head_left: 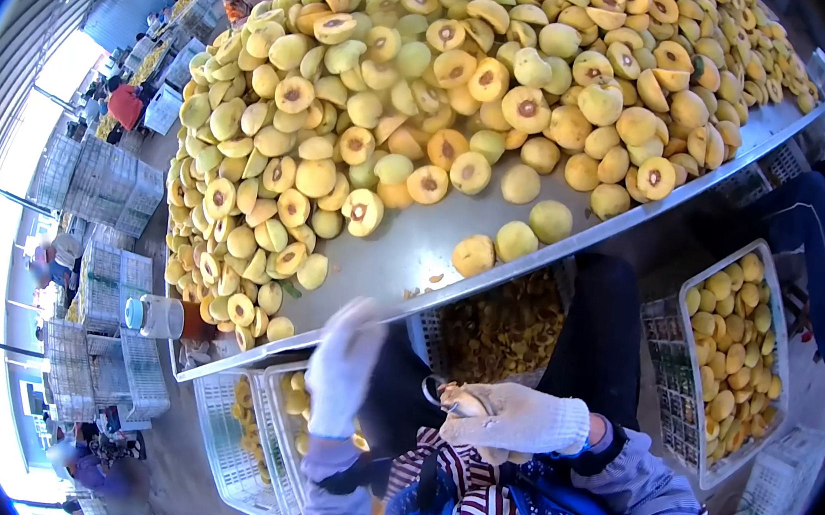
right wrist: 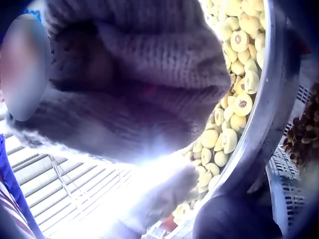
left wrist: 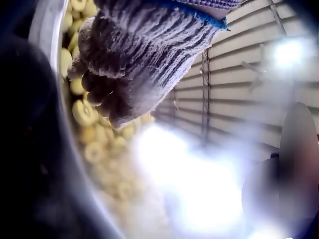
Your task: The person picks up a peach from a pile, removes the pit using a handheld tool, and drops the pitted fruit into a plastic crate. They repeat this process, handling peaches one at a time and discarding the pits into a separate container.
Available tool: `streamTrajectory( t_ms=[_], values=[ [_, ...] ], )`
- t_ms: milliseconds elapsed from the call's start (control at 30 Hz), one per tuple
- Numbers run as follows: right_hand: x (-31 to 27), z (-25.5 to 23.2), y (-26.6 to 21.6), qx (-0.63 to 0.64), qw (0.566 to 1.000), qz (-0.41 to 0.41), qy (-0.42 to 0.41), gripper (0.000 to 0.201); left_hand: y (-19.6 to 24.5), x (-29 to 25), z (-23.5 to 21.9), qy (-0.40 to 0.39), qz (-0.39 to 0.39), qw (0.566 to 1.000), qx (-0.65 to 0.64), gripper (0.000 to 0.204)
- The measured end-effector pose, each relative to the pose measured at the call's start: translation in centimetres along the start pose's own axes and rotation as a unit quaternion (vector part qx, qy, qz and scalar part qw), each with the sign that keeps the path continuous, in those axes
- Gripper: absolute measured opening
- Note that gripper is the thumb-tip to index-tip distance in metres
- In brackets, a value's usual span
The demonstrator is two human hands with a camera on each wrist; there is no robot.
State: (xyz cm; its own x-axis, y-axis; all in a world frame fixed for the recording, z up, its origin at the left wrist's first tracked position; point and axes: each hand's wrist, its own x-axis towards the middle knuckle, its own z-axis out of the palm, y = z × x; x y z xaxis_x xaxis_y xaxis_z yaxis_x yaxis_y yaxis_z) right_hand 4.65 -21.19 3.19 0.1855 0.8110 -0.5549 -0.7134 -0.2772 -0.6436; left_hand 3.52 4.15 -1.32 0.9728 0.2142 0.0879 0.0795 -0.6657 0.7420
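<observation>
My left hand (head_left: 343, 366), in a white knitted glove, is blurred beside the metal table's front edge; in the left wrist view the same hand (left wrist: 134, 64) has loosely bent fingers, with nothing seen in them. My gloved right hand (head_left: 521, 420) grips a small tool (head_left: 435, 391) with a curved metal end, over my lap. The right wrist view has the right glove (right wrist: 149, 64) up close, its fingertips hidden, and the blurred left glove (right wrist: 162, 199) below it. Halved yellow fruit (head_left: 526, 109), some with brown pits, lies heaped on the table (head_left: 383, 254).
Below the table edge is a crate of brown scraps (head_left: 505, 333). A fruit-filled crate (head_left: 733, 362) stands at the right, and white crates (head_left: 234, 440) stand at lower left. A lidded jar (head_left: 160, 316) is at the table's left corner. Other people (head_left: 127, 105) and stacked crates are farther left.
</observation>
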Motion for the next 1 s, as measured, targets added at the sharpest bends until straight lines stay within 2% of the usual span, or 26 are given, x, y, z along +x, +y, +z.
streamTrajectory(
  t_ms=[33,67,100,133,233,300,333,433,467,567,600,633,667,700,733,833,867,967,1000],
  values=[
    [0.0,0.0,-0.2,-0.008,1.000,-0.005,0.008,0.043,1.6,1.4,1.8,-0.056,0.053,0.997,-0.021,0.029],
    [-0.3,0.0,-0.5,-0.017,0.999,-0.017,0.032,0.041,2.9,2.8,3.8,-0.112,0.051,0.990,-0.072,0.028],
    [-0.5,0.0,-0.5,-0.024,0.998,-0.026,0.054,0.039,4.1,4.3,5.4,-0.163,0.092,0.980,-0.073,0.030],
    [-0.6,-0.2,-0.3,-0.007,0.997,-0.029,0.067,0.034,4.3,5.8,7.4,-0.184,0.141,0.970,-0.070,0.028],
    [-0.8,-1.1,0.7,0.038,0.995,-0.036,0.089,0.028,0.2,10.9,12.2,-0.212,0.260,0.928,0.158,0.029],
    [-0.8,-1.9,1.0,0.055,0.994,-0.039,0.088,0.030,0.1,12.5,12.7,-0.140,0.174,0.946,0.235,0.031],
    [-1.1,-1.9,0.6,0.050,0.991,-0.023,0.120,0.032,0.1,12.7,12.7,-0.106,0.126,0.948,0.273,0.032],
    [-0.2,-2.3,0.8,0.060,0.985,-0.034,0.158,0.034,0.6,12.7,12.4,-0.097,0.120,0.944,0.290,0.050],
    [0.1,-2.3,0.8,0.060,0.982,-0.042,0.176,0.036,0.7,12.7,12.1,-0.110,0.137,0.932,0.316,0.063],
    [0.1,-1.9,0.2,0.076,0.975,-0.077,0.196,0.037,1.0,13.5,12.2,-0.121,0.021,0.965,0.232,0.063],
    [-0.2,-1.8,0.0,0.075,0.971,-0.081,0.213,0.035,3.0,13.5,10.7,-0.206,-0.108,0.967,0.102,0.069],
    [-0.3,-1.9,0.2,0.082,0.966,-0.098,0.223,0.034,2.6,13.0,10.6,-0.236,-0.145,0.952,-0.133,0.066],
    [-0.4,-2.1,0.4,0.089,0.962,-0.115,0.233,0.033,1.6,11.8,10.3,-0.252,-0.176,0.881,-0.359,0.064],
    [-0.3,-2.2,0.6,0.096,0.957,-0.131,0.240,0.032,0.9,10.5,10.0,-0.252,-0.200,0.761,-0.564,0.061],
    [-0.4,-2.3,0.3,0.060,0.957,-0.110,0.260,0.030,2.5,8.8,9.7,-0.241,-0.184,0.728,-0.615,0.073],
    [0.0,-2.2,0.2,-0.002,0.949,-0.126,0.288,0.033,4.4,5.6,8.5,-0.254,-0.156,0.715,-0.633,0.074],
    [0.0,-2.0,0.0,-0.019,0.947,-0.126,0.295,0.035,5.1,4.7,8.2,-0.250,-0.135,0.729,-0.622,0.076],
    [0.4,-1.7,0.6,-0.024,0.945,-0.140,0.293,0.038,6.5,2.5,7.8,-0.229,-0.161,0.717,-0.639,0.076],
    [0.6,-1.6,0.9,-0.041,0.940,-0.146,0.305,0.039,6.9,2.0,7.8,-0.219,-0.151,0.725,-0.635,0.075]
  ],
)
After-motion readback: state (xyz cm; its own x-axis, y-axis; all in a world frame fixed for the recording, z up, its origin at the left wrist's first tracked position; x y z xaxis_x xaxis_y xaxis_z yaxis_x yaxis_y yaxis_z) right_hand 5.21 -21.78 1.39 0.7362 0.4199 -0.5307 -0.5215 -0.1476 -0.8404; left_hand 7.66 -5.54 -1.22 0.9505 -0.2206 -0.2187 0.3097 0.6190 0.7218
